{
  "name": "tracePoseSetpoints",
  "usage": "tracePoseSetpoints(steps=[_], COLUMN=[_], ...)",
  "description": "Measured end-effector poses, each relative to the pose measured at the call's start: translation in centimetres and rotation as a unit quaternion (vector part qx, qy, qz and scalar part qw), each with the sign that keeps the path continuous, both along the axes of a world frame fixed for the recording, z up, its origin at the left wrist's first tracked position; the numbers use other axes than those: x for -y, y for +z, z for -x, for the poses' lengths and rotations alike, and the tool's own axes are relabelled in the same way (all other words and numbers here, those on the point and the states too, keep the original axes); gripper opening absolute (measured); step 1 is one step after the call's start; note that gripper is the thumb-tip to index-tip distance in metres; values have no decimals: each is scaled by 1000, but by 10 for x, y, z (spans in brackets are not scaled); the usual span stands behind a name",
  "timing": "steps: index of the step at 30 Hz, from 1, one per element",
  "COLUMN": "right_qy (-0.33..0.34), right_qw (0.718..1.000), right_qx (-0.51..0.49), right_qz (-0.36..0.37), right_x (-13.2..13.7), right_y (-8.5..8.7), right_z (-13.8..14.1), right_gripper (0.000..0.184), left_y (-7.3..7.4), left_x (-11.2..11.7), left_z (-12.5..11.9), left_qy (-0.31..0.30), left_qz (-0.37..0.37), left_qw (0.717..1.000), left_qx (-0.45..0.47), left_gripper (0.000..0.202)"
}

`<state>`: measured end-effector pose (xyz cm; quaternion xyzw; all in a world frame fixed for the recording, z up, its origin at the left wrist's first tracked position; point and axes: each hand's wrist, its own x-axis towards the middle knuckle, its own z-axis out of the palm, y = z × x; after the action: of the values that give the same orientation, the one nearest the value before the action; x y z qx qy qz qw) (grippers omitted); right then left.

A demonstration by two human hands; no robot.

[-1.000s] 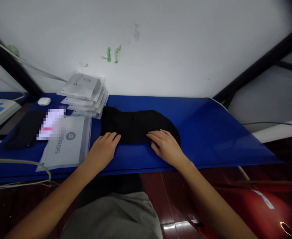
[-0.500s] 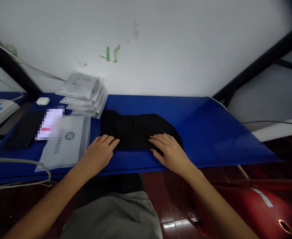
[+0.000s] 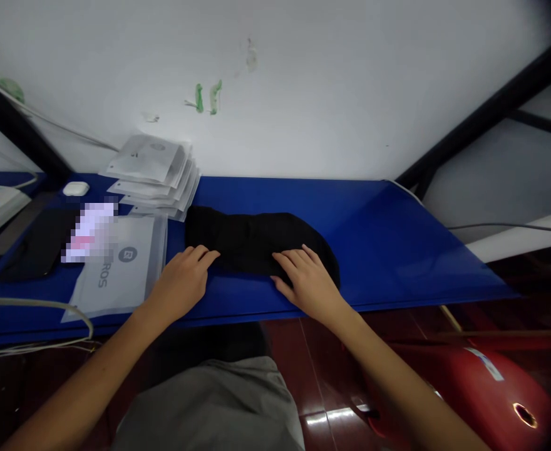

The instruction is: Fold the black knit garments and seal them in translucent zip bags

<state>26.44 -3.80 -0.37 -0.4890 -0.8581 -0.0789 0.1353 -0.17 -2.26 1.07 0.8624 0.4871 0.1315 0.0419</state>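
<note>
at the bench (image 3: 397,250) front edge: pressing black cloth (image 3: 252,241) flat with left hand (image 3: 181,287) and right hand (image 3: 306,282), both open, gripping nothing. likely to bunch or slide off edge if pushed unevenly.

Single head-worn view, facing forward and down, close over the blue table (image 3: 388,238), white wall (image 3: 303,94) just behind

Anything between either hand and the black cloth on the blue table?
Nothing visible. The left hand has its fingers at the near left edge of the black cloth, and the right hand lies flat on its right part. The plastic bag lies off to the left, clear of both.
</note>
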Motion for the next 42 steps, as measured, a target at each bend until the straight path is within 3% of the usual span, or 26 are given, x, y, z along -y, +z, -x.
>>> tracePoseSetpoints(steps=[5, 8, 12, 18, 24, 27, 31, 35, 37, 39, 42], right_qy=[-10, -5, 29, 64, 65, 71, 51, 48, 58, 33, -77], right_qw=[1000, 998, 996, 997, 998, 994, 979, 947, 945, 963, 995], right_qx=[25, 56, 87, 34, -21, -57, -86, -78, -67, -30, 48], right_qz=[-12, -14, -13, -30, -12, 56, 179, 307, 315, 266, 51], right_x=[-2, -2, -2, 0, 6, 9, 4, -31, -58, -83, -98], right_y=[3, 4, 7, 5, 4, 17, 51, 82, 88, 88, 80], right_z=[6, 6, -1, -19, -26, -29, -32, -34, -36, -38, -34], right_gripper=[44, 32, 38, 31, 35, 33, 29, 20, 21, 22, 27], left_y=[2, 2, 0, -4, 0, 10, 28, 45, 50, 51, 46], left_x=[-2, -2, 1, 10, 15, 19, 22, 6, -7, -18, -25], left_z=[3, 4, 8, 10, 13, 19, 28, 29, 23, 15, 1], left_qy=[-11, -21, -35, -43, -15, -19, 5, 84, 125, 167, 206], left_qz=[4, -11, -21, -24, -2, 47, 116, 159, 156, 101, -39], left_qw=[998, 999, 998, 993, 996, 998, 992, 980, 976, 978, 978], left_qx=[63, 23, -45, -104, -92, -45, 40, 90, 87, 68, 15], left_gripper=[42, 44, 48, 49, 48, 41, 36, 34, 35, 39, 47])
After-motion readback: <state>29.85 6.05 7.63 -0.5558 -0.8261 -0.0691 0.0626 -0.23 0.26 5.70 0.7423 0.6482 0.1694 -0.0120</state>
